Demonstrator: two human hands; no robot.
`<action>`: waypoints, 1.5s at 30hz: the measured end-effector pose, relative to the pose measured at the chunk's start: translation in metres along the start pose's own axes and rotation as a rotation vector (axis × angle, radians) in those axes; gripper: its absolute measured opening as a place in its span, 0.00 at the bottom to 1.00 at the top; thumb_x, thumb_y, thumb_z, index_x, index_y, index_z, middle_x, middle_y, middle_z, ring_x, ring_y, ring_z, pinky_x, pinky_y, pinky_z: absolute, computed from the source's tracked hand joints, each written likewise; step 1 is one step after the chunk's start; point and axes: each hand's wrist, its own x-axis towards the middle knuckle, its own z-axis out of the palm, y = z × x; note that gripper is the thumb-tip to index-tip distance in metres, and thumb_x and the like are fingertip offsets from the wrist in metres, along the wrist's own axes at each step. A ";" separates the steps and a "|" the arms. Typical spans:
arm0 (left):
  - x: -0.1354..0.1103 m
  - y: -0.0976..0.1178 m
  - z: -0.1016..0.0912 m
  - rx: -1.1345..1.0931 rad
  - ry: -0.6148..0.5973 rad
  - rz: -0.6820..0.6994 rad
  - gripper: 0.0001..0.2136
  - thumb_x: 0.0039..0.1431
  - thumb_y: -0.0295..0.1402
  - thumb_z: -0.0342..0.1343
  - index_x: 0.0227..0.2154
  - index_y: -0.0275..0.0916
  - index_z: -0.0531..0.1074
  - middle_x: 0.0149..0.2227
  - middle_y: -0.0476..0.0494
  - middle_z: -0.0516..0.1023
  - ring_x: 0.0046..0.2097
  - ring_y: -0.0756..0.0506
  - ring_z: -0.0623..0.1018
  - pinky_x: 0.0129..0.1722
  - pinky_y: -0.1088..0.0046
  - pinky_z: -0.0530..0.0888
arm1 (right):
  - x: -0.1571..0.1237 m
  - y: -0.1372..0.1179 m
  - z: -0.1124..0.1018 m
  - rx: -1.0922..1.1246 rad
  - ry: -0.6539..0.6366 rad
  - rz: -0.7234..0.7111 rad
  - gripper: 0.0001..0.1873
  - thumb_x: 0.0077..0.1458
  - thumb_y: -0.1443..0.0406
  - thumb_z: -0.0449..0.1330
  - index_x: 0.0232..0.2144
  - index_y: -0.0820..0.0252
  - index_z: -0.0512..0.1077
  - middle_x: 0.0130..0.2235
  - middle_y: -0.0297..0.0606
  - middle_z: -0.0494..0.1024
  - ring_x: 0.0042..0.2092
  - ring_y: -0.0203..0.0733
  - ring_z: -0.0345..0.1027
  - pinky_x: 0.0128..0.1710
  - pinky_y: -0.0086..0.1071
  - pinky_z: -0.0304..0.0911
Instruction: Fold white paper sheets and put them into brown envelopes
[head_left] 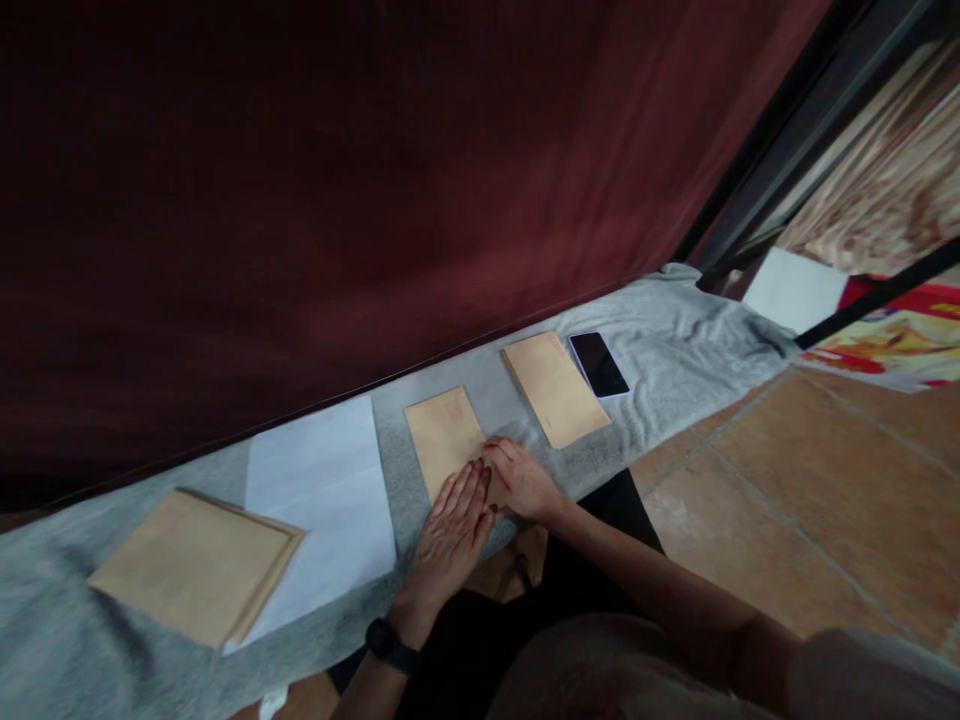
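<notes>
A tan paper envelope (444,425) lies in front of me on a narrow surface covered with grey cloth. Across its near part rests my left hand (455,520), flat, fingers stretched out side by side, a dark band on the wrist. My right hand (521,480) is at the envelope's near right corner, with bent fingers closed on the edge of the paper there. The two hands meet at the fingertips, which hides part of that corner. Just beyond my right hand lies a stack of similar envelopes (555,388).
Left of me, white paper sheets (319,490) lie partly under another pile of envelopes (191,565). A phone (598,364) rests beside the right stack. The grey cloth (697,345) is rumpled at the right end. A dark red panel (337,200) rises along the back; tiled floor (810,480) shows at right.
</notes>
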 end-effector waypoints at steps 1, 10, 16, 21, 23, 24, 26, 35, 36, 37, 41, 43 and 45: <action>-0.003 0.002 0.000 0.009 0.002 0.005 0.30 0.71 0.39 0.41 0.72 0.36 0.44 0.72 0.37 0.54 0.72 0.42 0.54 0.72 0.56 0.55 | 0.000 0.000 0.000 -0.003 0.010 0.002 0.22 0.61 0.73 0.53 0.57 0.62 0.67 0.56 0.49 0.71 0.60 0.49 0.63 0.62 0.47 0.61; -0.031 0.011 0.004 0.088 0.019 0.055 0.29 0.69 0.42 0.47 0.69 0.35 0.55 0.68 0.36 0.64 0.69 0.39 0.64 0.68 0.54 0.64 | 0.013 -0.005 -0.003 -0.063 -0.072 -0.250 0.19 0.69 0.64 0.52 0.60 0.58 0.68 0.63 0.43 0.70 0.66 0.42 0.61 0.68 0.44 0.54; -0.036 0.011 0.003 0.125 0.050 0.075 0.32 0.69 0.41 0.47 0.72 0.38 0.46 0.70 0.39 0.59 0.69 0.40 0.63 0.66 0.56 0.67 | 0.051 0.008 0.010 -0.205 -0.034 -0.335 0.25 0.68 0.61 0.56 0.64 0.62 0.64 0.68 0.46 0.63 0.70 0.44 0.53 0.70 0.43 0.48; -0.034 0.009 0.005 0.180 0.096 0.107 0.33 0.68 0.38 0.47 0.71 0.36 0.45 0.70 0.39 0.59 0.69 0.41 0.64 0.65 0.57 0.69 | 0.092 0.024 0.018 -0.275 -0.005 -0.231 0.26 0.70 0.58 0.55 0.65 0.60 0.63 0.69 0.45 0.61 0.70 0.44 0.52 0.70 0.44 0.47; -0.034 0.009 0.006 0.189 0.101 0.099 0.32 0.68 0.36 0.48 0.71 0.36 0.46 0.70 0.40 0.60 0.69 0.41 0.63 0.64 0.58 0.69 | 0.105 0.026 0.020 -0.304 -0.023 -0.183 0.27 0.70 0.57 0.54 0.66 0.61 0.62 0.69 0.46 0.61 0.70 0.45 0.53 0.70 0.46 0.46; -0.034 0.009 0.006 0.189 0.101 0.095 0.31 0.68 0.35 0.48 0.71 0.36 0.47 0.70 0.40 0.60 0.69 0.42 0.63 0.64 0.58 0.69 | 0.111 0.026 0.021 -0.318 -0.026 -0.157 0.27 0.70 0.57 0.53 0.66 0.62 0.61 0.69 0.47 0.61 0.70 0.47 0.53 0.70 0.48 0.46; -0.035 0.009 0.006 0.178 0.101 0.092 0.30 0.69 0.33 0.48 0.71 0.37 0.48 0.70 0.42 0.60 0.70 0.43 0.62 0.65 0.59 0.68 | 0.117 0.023 0.024 -0.339 -0.018 -0.117 0.28 0.71 0.57 0.52 0.66 0.65 0.61 0.69 0.49 0.60 0.70 0.50 0.53 0.70 0.51 0.44; -0.036 0.009 0.010 0.151 0.122 0.067 0.28 0.69 0.36 0.48 0.70 0.38 0.52 0.69 0.43 0.62 0.68 0.42 0.64 0.65 0.59 0.68 | 0.097 -0.010 0.036 -0.312 -0.175 -0.391 0.29 0.72 0.54 0.50 0.66 0.64 0.60 0.70 0.44 0.59 0.70 0.46 0.50 0.71 0.44 0.41; -0.036 0.009 0.011 0.156 0.123 0.068 0.29 0.69 0.37 0.49 0.69 0.37 0.53 0.68 0.43 0.64 0.68 0.42 0.66 0.64 0.58 0.69 | 0.092 -0.012 0.035 -0.309 -0.196 -0.420 0.29 0.72 0.53 0.50 0.66 0.64 0.60 0.70 0.44 0.59 0.70 0.45 0.50 0.71 0.44 0.40; -0.036 0.009 0.011 0.157 0.125 0.072 0.28 0.69 0.37 0.49 0.69 0.37 0.53 0.67 0.43 0.66 0.66 0.42 0.68 0.64 0.58 0.69 | 0.087 -0.012 0.035 -0.304 -0.213 -0.450 0.29 0.71 0.52 0.50 0.66 0.63 0.60 0.70 0.43 0.59 0.70 0.45 0.50 0.71 0.44 0.40; -0.036 0.009 0.010 0.138 0.124 0.082 0.28 0.69 0.37 0.48 0.69 0.39 0.54 0.64 0.43 0.70 0.64 0.42 0.71 0.63 0.58 0.70 | 0.075 -0.006 0.036 -0.278 -0.251 -0.519 0.29 0.70 0.51 0.53 0.66 0.58 0.60 0.69 0.39 0.61 0.71 0.41 0.49 0.71 0.43 0.39; -0.035 0.009 0.008 0.144 0.121 0.083 0.28 0.69 0.36 0.48 0.70 0.39 0.53 0.66 0.43 0.68 0.65 0.42 0.70 0.63 0.58 0.70 | 0.078 0.001 0.036 -0.265 -0.254 -0.508 0.28 0.70 0.53 0.54 0.66 0.56 0.61 0.69 0.38 0.61 0.71 0.40 0.50 0.71 0.41 0.41; -0.034 0.009 0.007 0.153 0.116 0.090 0.29 0.69 0.35 0.48 0.70 0.38 0.52 0.67 0.43 0.65 0.67 0.42 0.68 0.63 0.58 0.70 | 0.088 0.009 0.035 -0.258 -0.237 -0.476 0.27 0.70 0.55 0.54 0.66 0.57 0.61 0.70 0.39 0.60 0.71 0.40 0.50 0.70 0.40 0.43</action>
